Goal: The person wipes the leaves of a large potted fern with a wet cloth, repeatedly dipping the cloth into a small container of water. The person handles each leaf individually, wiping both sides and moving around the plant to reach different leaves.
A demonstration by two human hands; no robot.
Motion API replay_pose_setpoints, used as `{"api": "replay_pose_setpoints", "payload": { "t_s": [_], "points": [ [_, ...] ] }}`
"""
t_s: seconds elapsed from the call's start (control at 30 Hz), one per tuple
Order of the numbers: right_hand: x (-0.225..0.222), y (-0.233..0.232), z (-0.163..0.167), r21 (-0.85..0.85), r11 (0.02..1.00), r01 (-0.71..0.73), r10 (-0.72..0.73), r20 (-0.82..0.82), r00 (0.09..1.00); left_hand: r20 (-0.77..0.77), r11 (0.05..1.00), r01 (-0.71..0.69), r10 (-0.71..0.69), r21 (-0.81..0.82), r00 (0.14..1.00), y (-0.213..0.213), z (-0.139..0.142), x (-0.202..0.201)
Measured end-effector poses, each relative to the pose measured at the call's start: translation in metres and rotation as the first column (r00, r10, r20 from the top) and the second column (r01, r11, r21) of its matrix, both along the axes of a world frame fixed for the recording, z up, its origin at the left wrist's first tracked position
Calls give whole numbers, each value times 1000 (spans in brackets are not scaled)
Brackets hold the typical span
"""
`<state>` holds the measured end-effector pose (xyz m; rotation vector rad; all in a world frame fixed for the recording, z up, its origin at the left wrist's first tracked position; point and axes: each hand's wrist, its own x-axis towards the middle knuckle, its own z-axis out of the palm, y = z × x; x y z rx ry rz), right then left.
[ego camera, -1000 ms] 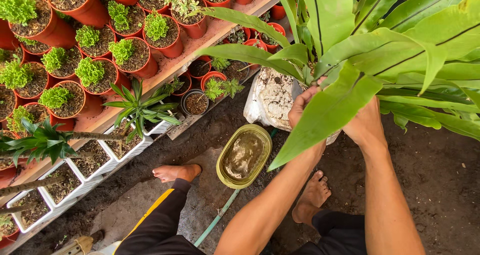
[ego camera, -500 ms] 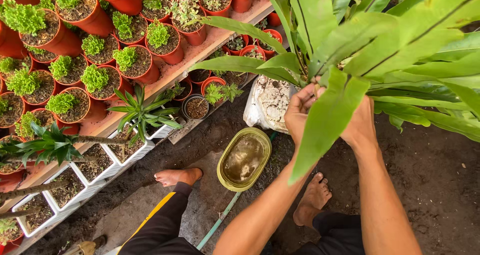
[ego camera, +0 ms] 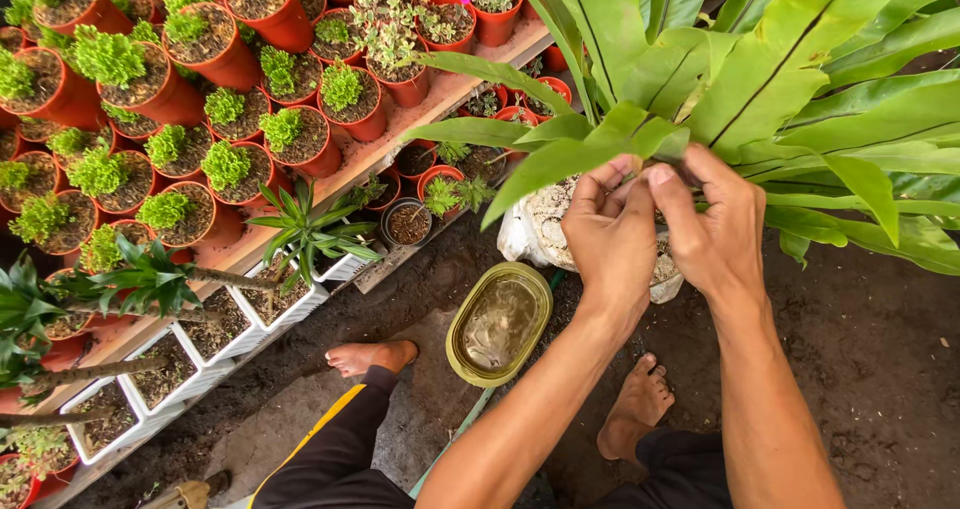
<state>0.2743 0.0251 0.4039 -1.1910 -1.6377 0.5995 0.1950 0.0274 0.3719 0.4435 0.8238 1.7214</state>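
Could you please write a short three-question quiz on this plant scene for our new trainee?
1. True or false: both hands touch the big fern.
2. What lies on the ground between the bare feet: A a green basin, B a red bucket, C a watering can?
3. What colour are most round pots on the shelf?

Key:
1. True: left hand and right hand are at the fern.
2. A, the green basin.
3. Red pots.

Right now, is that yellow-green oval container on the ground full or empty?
Partly filled: the oval container sits upright on the ground, open, with murky brownish liquid glinting inside its rim.
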Motion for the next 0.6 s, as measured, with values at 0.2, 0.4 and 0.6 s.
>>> {"api": "replay_pose_setpoints", "payload": {
  "t_s": [0.2,0.4,0.6],
  "points": [
    [18,3,-1,-30,1000,-6,3,-97,995,-136,985,-44,67,170,988,-12,46,2],
    [25,16,-17,57,992,-116,125,-170,978,-693,765,-70,615,640,376,-15,43,-15],
    [39,22,-7,-93,962,-257,218,-308,926,-743,708,228,623,668,245,-12,24,-40]
  ]
}}
